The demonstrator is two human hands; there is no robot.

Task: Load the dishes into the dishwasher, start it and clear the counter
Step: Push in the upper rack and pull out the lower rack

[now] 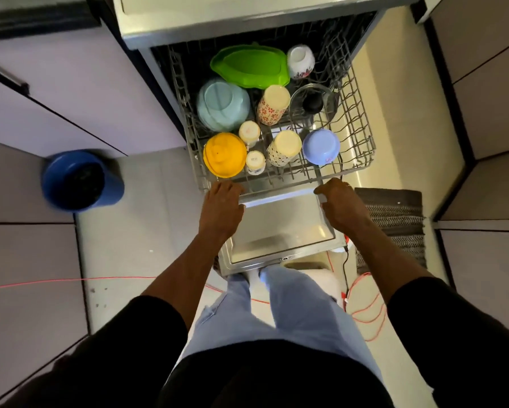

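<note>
The dishwasher's wire rack (357, 119) is pulled out over the open door (279, 231). It holds a green dish (251, 66), a pale blue bowl (222, 104), a yellow bowl (224, 154), a lilac bowl (321, 147), a glass lid with a black knob (313, 103), patterned tumblers (272, 104) and small cups, all upside down. My left hand (220, 206) grips the rack's front edge at its left corner. My right hand (340, 204) grips the same edge at the right corner.
A blue bin (81, 181) stands on the floor to the left, beside the cabinets (56, 113). A dark striped mat (394, 219) lies at the right. Red cables (368, 307) trail across the tiles by my feet. Cabinet fronts (488, 83) close in on the right.
</note>
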